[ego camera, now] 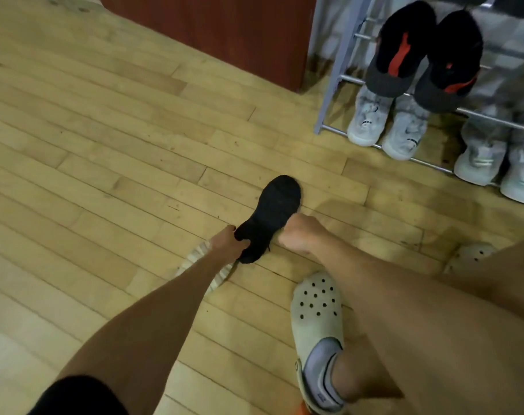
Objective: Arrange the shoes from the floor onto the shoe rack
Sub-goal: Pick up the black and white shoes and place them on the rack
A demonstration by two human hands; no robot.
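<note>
Black shoe (277, 205) lies on the floor, near the shoe rack (332, 91), toe toward it; heel collar is gripped by left hand (227, 241), side by right hand (299, 232); it should be lifted level, sole down, and set beside the racked pairs.

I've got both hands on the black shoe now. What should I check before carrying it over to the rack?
1. Left hand grips the black shoe at its heel end: ok.
2. Right hand holds the shoe's side: ok. How firmly, cannot tell.
3. Bare floor between the shoe and the shoe rack: ok.
4. Free spot on the rack: cannot tell. Pale sneakers fill the visible lower tier, a black-and-red pair sits above, and the rest is out of frame.
5. Floor cleared of shoes: not ok. A beige shoe lies under the left forearm.
</note>
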